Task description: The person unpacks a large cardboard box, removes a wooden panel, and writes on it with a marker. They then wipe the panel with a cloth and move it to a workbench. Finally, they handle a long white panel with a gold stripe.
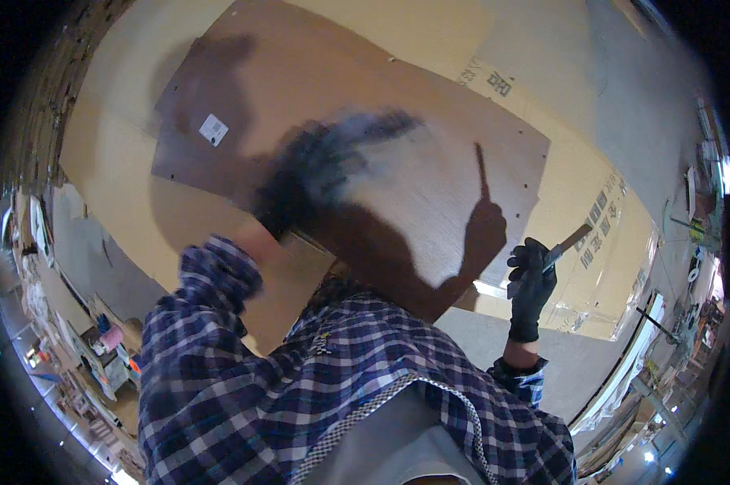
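Note:
A brown panel [340, 66] with small holes near its edges lies flat before me and bears a white label [213, 130] near its left end. My left hand [316, 163], in a dark glove, is over the middle of the panel and blurred by motion; whether something is in its fingers cannot be told. A pale, whitish area shows on the panel to its right. Off the panel's lower right edge, my right hand [531, 279], in a black glove, grips a narrow flat tool [571, 240] with a dark end and a greyish lower part.
Cardboard sheets [595, 267] with printed characters lie under the panel, and clear tape shows at their right end. Grey floor [631, 97] surrounds them. Stacked long strips [43, 91] stand at the far left. Assorted materials clutter the lower left and the right side.

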`<state>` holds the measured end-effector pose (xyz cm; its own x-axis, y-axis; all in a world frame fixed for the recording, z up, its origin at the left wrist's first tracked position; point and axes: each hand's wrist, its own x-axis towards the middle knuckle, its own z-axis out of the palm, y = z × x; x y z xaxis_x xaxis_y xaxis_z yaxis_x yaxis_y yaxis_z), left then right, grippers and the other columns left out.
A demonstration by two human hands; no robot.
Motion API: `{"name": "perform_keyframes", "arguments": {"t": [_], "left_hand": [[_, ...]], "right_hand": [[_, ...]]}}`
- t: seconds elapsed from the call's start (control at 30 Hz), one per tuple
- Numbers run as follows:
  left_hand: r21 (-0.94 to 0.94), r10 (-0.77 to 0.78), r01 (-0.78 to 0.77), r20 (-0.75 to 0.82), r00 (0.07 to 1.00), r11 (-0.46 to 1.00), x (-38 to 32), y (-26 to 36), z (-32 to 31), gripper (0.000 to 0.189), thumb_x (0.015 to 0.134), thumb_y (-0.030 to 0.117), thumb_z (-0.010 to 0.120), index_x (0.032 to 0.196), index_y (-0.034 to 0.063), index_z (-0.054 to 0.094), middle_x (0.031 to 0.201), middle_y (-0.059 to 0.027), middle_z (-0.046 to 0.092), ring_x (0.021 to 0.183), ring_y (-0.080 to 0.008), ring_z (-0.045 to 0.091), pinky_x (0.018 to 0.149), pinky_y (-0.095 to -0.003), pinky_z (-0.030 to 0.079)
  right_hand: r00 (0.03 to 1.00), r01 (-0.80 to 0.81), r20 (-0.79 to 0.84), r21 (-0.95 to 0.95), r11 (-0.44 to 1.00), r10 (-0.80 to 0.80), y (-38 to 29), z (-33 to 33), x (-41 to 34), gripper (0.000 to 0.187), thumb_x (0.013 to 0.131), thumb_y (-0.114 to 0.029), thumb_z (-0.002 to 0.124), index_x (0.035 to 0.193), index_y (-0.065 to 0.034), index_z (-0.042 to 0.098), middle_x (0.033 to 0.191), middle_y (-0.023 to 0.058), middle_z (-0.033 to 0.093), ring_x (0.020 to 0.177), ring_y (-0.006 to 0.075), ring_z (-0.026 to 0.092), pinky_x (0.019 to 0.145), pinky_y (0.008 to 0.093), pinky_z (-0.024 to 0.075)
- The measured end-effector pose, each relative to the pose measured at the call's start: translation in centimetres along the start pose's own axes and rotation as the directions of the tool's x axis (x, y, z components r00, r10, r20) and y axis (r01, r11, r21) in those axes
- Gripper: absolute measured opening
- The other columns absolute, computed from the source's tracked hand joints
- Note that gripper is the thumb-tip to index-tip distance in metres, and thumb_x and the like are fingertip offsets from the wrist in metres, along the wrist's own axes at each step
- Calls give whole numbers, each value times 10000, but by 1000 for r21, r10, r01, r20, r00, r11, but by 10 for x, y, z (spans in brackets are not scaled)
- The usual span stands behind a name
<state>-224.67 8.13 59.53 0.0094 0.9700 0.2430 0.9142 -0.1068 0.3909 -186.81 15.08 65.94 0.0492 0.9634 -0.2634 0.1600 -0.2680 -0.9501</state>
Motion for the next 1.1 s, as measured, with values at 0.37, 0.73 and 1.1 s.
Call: {"name": "perform_keyframes", "arguments": {"t": [0.37, 0.73, 1.1], "left_hand": [[598, -535, 570, -262, 803, 563, 2, -307, -102, 495, 921, 484, 445, 1260, 128, 510, 1053, -162, 645, 921, -329, 635, 721, -438, 519], [531, -186, 345, -330, 926, 774, -44, -63, -29, 488, 958, 302, 446, 1409, 131, 370, 1357, -107, 478, 1137, -273, 517, 925, -390, 431], [-469, 727, -588, 195, 658, 659, 21, 331, 154, 378, 849, 203, 541, 1210, 96, 564, 1313, -136, 495, 1194, -300, 464, 961, -428, 416]], "right_hand": [[870, 427, 251, -814, 393, -425, 61, 13, 7, 315, 950, -199, 525, 1216, -34, 565, 967, 139, 613, 829, 265, 610, 720, 341, 503], [979, -39, -193, 132, 990, 64, 73, -115, 29, 381, 966, -339, 495, 1226, -68, 556, 746, -33, 537, 552, 45, 449, 442, 168, 319], [986, 1, -164, 177, 984, 29, 66, -207, 40, 208, 926, -158, 541, 1081, -24, 575, 793, 57, 636, 661, 153, 627, 581, 281, 513]]}}
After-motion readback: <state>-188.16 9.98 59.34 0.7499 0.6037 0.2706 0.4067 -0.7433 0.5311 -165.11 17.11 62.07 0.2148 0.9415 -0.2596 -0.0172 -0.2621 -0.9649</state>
